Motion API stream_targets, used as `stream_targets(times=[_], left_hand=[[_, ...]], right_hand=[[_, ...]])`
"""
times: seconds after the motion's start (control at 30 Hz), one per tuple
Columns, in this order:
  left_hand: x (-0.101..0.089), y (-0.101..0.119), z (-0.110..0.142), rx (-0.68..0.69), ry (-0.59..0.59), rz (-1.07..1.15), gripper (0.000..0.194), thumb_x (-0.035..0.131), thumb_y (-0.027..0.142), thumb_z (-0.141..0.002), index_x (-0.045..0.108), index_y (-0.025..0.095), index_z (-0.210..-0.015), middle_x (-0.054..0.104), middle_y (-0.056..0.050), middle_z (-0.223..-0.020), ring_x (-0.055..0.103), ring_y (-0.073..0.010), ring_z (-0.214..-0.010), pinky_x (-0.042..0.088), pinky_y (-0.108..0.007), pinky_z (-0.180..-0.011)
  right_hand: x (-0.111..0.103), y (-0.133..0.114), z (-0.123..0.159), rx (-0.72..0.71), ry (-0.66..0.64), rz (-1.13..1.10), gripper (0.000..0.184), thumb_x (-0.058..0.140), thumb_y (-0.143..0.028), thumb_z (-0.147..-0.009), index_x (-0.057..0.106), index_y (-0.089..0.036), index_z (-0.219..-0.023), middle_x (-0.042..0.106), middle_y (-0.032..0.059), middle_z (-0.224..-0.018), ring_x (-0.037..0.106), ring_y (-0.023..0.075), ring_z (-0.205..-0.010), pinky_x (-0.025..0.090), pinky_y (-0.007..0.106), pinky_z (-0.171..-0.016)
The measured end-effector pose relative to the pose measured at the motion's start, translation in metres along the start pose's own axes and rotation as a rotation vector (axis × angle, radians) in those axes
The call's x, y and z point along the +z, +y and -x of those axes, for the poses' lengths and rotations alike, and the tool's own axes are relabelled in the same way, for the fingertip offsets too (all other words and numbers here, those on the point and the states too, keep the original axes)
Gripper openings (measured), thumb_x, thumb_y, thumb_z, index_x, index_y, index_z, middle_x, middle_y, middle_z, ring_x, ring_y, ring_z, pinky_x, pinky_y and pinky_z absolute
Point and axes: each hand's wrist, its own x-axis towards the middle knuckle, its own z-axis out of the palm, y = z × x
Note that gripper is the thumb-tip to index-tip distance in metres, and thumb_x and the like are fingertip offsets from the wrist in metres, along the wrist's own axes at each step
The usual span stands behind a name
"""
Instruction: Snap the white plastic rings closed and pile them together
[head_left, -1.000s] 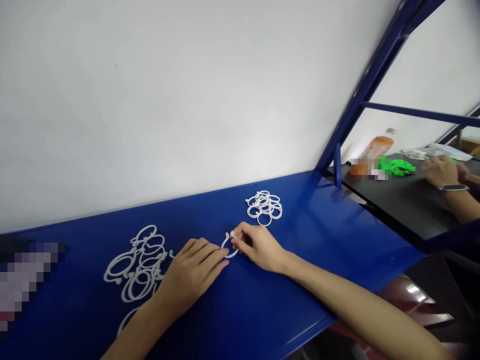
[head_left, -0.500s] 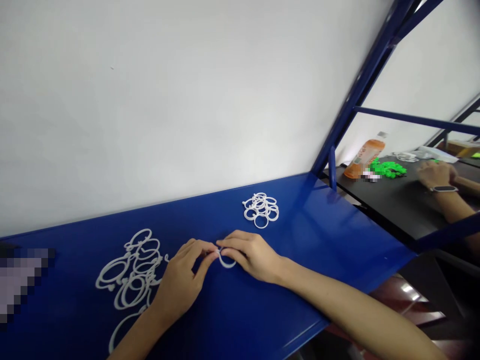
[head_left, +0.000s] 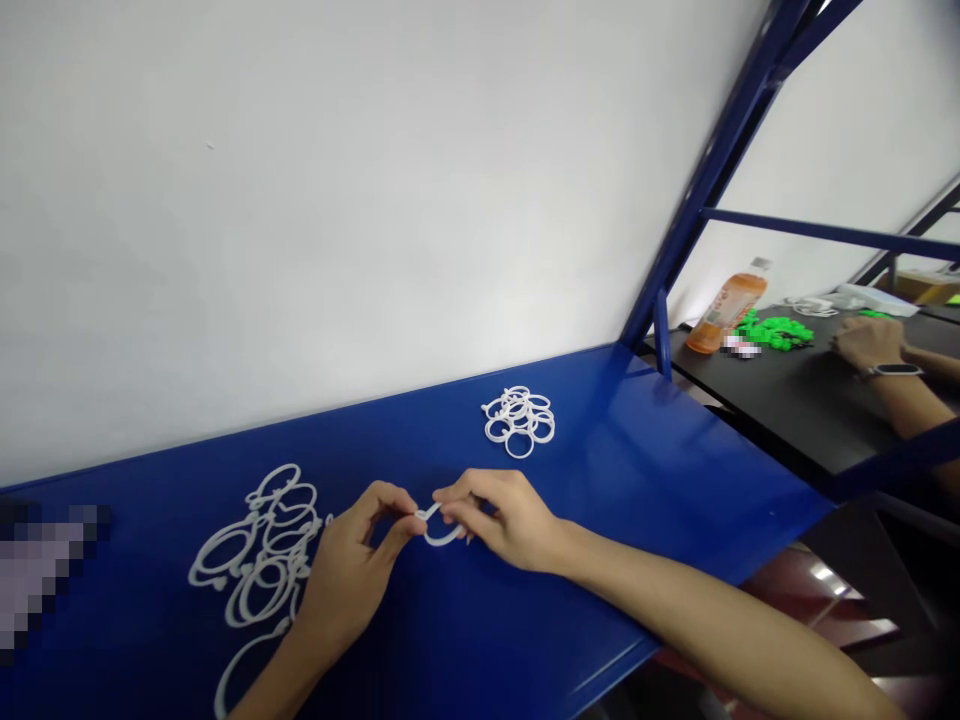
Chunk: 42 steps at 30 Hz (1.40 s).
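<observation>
Head view: a white plastic ring (head_left: 442, 543) is pinched near its upper end between the thumbs and fingertips of the left hand (head_left: 349, 570) and the right hand (head_left: 510, 520), both closed on it above the blue tabletop (head_left: 637, 450). Fine control of the thin ring is afforded by this fingertip grip, with the hands set close together. A small pile of similar rings (head_left: 519, 425) lies beyond the hands, and a larger loose heap (head_left: 289, 505) lies to the left.

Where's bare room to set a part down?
Bare blue panel right of the small ring pile, and a strip between that pile and the larger ring tangle. Crowded: the tangle, left hand and right hand pinching a white ring.
</observation>
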Motion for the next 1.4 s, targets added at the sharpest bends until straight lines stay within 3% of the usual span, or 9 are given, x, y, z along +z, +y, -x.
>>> stream_targets(times=[0.17,0.3,0.47,0.73,0.97,1.1,1.23,1.33,1.4], left_hand=[[0.003,-0.004,0.002,0.192,0.085,-0.083,0.029,0.058,0.050,-0.092,0.066,0.025,-0.079,0.066,0.005,-0.066,0.061,-0.0121,-0.056,0.050,-0.023,-0.057],[0.004,-0.002,0.004,0.397,0.137,-0.129,0.017,0.055,0.035,-0.097,0.064,0.025,-0.087,0.067,0.004,-0.072,0.063,-0.0107,-0.062,0.049,-0.021,-0.060],[0.003,0.001,0.003,0.533,0.155,-0.201,0.013,0.054,0.029,-0.098,0.060,0.024,-0.089,0.066,0.003,-0.074,0.062,-0.0124,-0.067,0.050,-0.024,-0.066],[0.004,0.005,-0.002,0.656,0.102,-0.245,0.017,0.050,0.025,-0.100,0.054,0.022,-0.083,0.062,0.003,-0.070,0.055,-0.0124,-0.065,0.044,-0.027,-0.064],[0.006,0.008,0.000,0.700,0.065,-0.204,0.022,0.046,0.012,-0.099,0.051,0.022,-0.079,0.058,0.005,-0.065,0.051,-0.0118,-0.063,0.040,-0.027,-0.064],[0.008,0.007,0.000,0.694,0.068,-0.209,0.025,0.046,0.010,-0.098,0.050,0.022,-0.076,0.059,0.004,-0.066,0.052,-0.0120,-0.063,0.040,-0.027,-0.065],[-0.010,-0.009,-0.011,0.544,-0.006,-0.490,0.014,0.051,0.023,-0.098,0.063,0.024,-0.091,0.069,0.001,-0.082,0.060,-0.0172,-0.079,0.043,-0.033,-0.079],[-0.035,-0.025,-0.020,0.285,0.015,-0.647,0.023,0.053,0.043,-0.096,0.066,0.024,-0.096,0.070,-0.003,-0.096,0.061,-0.0239,-0.095,0.044,-0.040,-0.091],[-0.048,-0.033,-0.022,0.159,-0.060,-0.716,0.029,0.053,0.050,-0.092,0.068,0.026,-0.099,0.069,-0.004,-0.098,0.060,-0.0264,-0.098,0.044,-0.043,-0.091]], right_hand=[[0.005,0.002,0.000,0.130,-0.087,-0.198,0.028,0.058,-0.044,-0.098,0.065,-0.017,-0.101,0.066,0.0006,-0.073,0.066,0.0116,-0.060,0.057,0.023,-0.058],[0.006,0.002,-0.001,0.210,-0.092,-0.280,0.031,0.060,-0.047,-0.096,0.064,-0.016,-0.101,0.065,-0.0007,-0.070,0.064,0.0104,-0.057,0.054,0.021,-0.053],[0.007,0.001,-0.002,0.261,-0.085,-0.302,0.026,0.061,-0.041,-0.095,0.064,-0.016,-0.098,0.064,-0.0015,-0.069,0.062,0.0093,-0.055,0.051,0.019,-0.050],[-0.001,-0.001,-0.002,0.040,-0.091,-0.075,0.017,0.060,-0.030,-0.097,0.069,-0.016,-0.099,0.069,0.0014,-0.073,0.066,0.0115,-0.062,0.053,0.022,-0.060],[-0.004,-0.002,0.000,-0.053,-0.144,-0.050,0.016,0.059,-0.026,-0.098,0.069,-0.014,-0.098,0.070,0.0032,-0.078,0.066,0.0110,-0.063,0.053,0.020,-0.060],[-0.002,0.001,-0.002,-0.117,-0.159,0.019,0.017,0.055,-0.027,-0.101,0.068,-0.015,-0.101,0.071,0.0047,-0.087,0.068,0.0117,-0.070,0.056,0.022,-0.064],[-0.022,0.020,-0.013,-0.221,-0.064,0.343,0.021,0.050,-0.027,-0.103,0.068,-0.018,-0.109,0.068,0.0096,-0.104,0.068,0.0173,-0.092,0.056,0.031,-0.082],[-0.058,0.038,-0.021,-0.099,0.155,0.647,0.025,0.046,-0.023,-0.103,0.069,-0.018,-0.112,0.064,0.0116,-0.110,0.066,0.0188,-0.087,0.055,0.033,-0.077],[-0.084,0.047,-0.024,0.046,0.256,0.798,0.023,0.050,-0.019,-0.101,0.069,-0.018,-0.114,0.065,0.0106,-0.107,0.065,0.0193,-0.083,0.053,0.033,-0.076]])
